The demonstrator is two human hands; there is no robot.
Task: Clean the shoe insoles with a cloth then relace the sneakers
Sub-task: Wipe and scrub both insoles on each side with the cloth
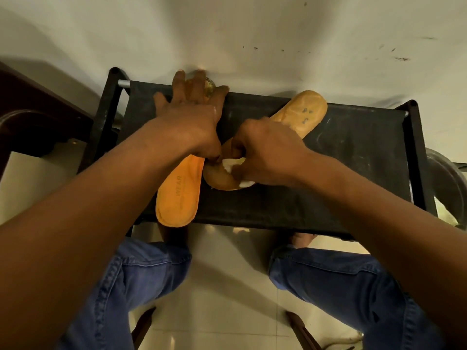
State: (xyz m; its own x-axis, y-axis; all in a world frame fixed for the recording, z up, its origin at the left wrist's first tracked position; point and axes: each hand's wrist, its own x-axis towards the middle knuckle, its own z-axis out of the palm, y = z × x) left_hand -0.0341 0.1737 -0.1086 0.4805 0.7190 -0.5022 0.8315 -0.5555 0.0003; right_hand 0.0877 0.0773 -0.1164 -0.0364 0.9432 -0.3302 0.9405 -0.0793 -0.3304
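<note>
Right hand (267, 152) grips white cloth (231, 164) on tan insole (298, 114); flat left hand (192, 117) should pin firmly.

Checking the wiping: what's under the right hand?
The right hand presses a white cloth onto the right insole, which lies on the black rack. Most of the cloth is covered.

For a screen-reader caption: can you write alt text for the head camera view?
Right hand rubs a white cloth on an orange insole lying on a black fabric rack, while the left hand presses flat on a second insole. Jeans-clad knees show below.
</note>
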